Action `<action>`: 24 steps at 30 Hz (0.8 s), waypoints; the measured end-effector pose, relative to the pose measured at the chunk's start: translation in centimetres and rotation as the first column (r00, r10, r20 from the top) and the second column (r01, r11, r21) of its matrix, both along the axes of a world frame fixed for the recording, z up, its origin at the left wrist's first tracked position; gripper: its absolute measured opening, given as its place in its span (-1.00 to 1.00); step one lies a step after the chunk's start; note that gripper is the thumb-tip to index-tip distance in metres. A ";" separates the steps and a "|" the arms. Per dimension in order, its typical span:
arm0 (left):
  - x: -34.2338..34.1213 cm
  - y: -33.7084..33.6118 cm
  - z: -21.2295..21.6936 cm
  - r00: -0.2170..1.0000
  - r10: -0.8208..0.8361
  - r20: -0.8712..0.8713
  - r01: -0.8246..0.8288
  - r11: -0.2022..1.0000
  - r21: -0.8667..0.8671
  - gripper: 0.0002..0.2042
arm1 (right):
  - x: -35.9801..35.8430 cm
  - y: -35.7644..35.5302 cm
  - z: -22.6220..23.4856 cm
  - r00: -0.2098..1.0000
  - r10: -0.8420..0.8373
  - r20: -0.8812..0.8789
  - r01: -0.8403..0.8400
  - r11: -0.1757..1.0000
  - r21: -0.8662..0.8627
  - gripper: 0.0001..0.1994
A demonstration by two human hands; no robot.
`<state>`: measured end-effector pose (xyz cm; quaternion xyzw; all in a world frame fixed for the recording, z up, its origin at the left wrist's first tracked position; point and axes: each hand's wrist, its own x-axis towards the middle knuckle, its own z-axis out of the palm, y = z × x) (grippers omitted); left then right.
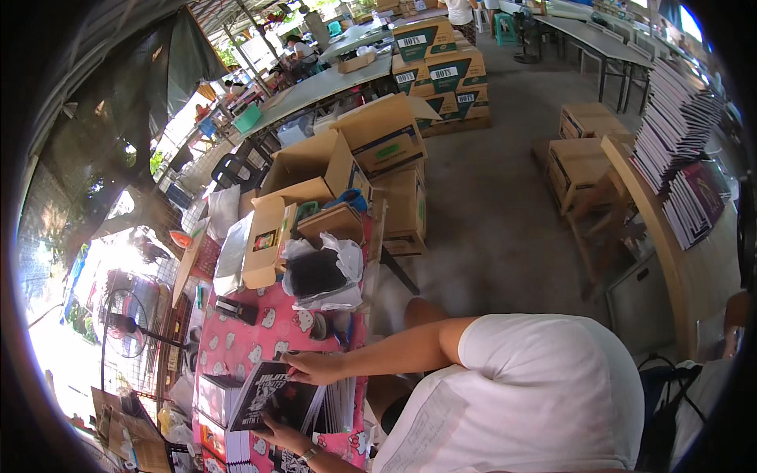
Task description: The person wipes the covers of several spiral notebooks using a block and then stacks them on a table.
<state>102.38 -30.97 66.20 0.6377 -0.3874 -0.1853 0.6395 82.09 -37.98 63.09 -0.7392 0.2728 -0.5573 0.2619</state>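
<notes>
A black booklet with white lettering and a picture on its cover (260, 398) is held slanted over the table. My right hand (311, 367) grips its upper edge, with the fingers partly over the cover. My left hand (280, 433), with a watch at the wrist, holds the lower edge. Beside my right forearm lies a fanned row of similar booklets (341, 406), partly hidden by the held one. Another stack of booklets (217, 400) stands just left of it. More booklets (236, 451) lie at the table's near edge.
The table has a pink patterned cover (260, 335). On it are a black stapler-like tool (236, 310), a plastic-wrapped black thing (319, 272) and an open carton (303, 169). A fan (126, 323) stands left. Stacked cartons (441, 75) and a tall booklet pile (670, 126) stand farther off.
</notes>
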 end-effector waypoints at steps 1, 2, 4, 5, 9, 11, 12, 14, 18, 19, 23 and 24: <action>0.0 0.2 -0.1 1.000 0.012 -0.019 -0.013 1.000 -0.011 -0.21 | 0.2 0.3 0.0 1.000 0.014 0.007 -0.014 1.000 0.010 -0.51; 0.0 0.2 -0.3 0.994 0.076 0.078 -0.077 0.997 0.008 -0.19 | 0.1 0.3 0.0 0.999 0.037 -0.032 -0.035 0.998 0.059 -0.51; -0.8 0.0 -0.1 0.996 0.055 0.076 -0.057 0.998 0.021 -0.18 | -0.4 -0.3 -0.2 0.998 0.046 -0.034 -0.043 0.997 0.070 -0.51; -1.3 0.0 0.0 0.996 0.046 0.071 -0.048 0.999 0.026 -0.17 | -0.7 -0.4 -0.4 0.997 0.065 -0.039 -0.062 0.995 0.074 -0.51; -2.1 1.3 1.9 0.991 0.078 0.106 -0.093 0.986 0.142 -0.15 | -0.3 0.6 0.5 0.997 0.060 -0.045 -0.055 0.992 0.116 -0.63; -1.3 1.1 1.6 0.989 0.089 0.120 -0.101 0.990 0.097 -0.15 | 0.1 0.5 1.0 0.997 0.067 -0.041 -0.062 0.992 0.109 -0.63; -1.6 1.0 1.7 0.987 0.093 0.131 -0.101 0.993 0.061 -0.15 | 0.1 0.3 0.8 0.997 0.067 -0.039 -0.063 0.992 0.110 -0.62; -2.4 1.0 1.9 0.988 0.096 0.122 -0.105 0.992 0.065 -0.15 | 0.0 0.2 0.3 0.998 0.041 -0.037 -0.038 0.995 0.090 -0.61; -3.5 1.5 2.7 0.990 0.056 0.126 -0.068 0.993 0.094 -0.16 | -0.3 0.0 -0.1 0.999 0.021 -0.027 -0.019 0.998 0.061 -0.59; -3.6 1.5 2.8 0.991 0.051 0.123 -0.063 0.994 0.092 -0.16 | -0.3 0.0 -0.1 0.999 0.016 -0.031 -0.014 0.998 0.059 -0.59; -2.6 1.4 2.0 0.997 0.048 0.061 -0.050 0.999 0.020 -0.19 | 0.0 0.2 0.1 0.997 0.057 -0.042 -0.053 0.994 0.091 -0.59; -2.2 1.2 1.6 0.998 0.043 0.050 -0.043 0.999 -0.007 -0.20 | 0.0 0.2 0.1 0.997 0.050 -0.059 -0.045 0.996 0.080 -0.56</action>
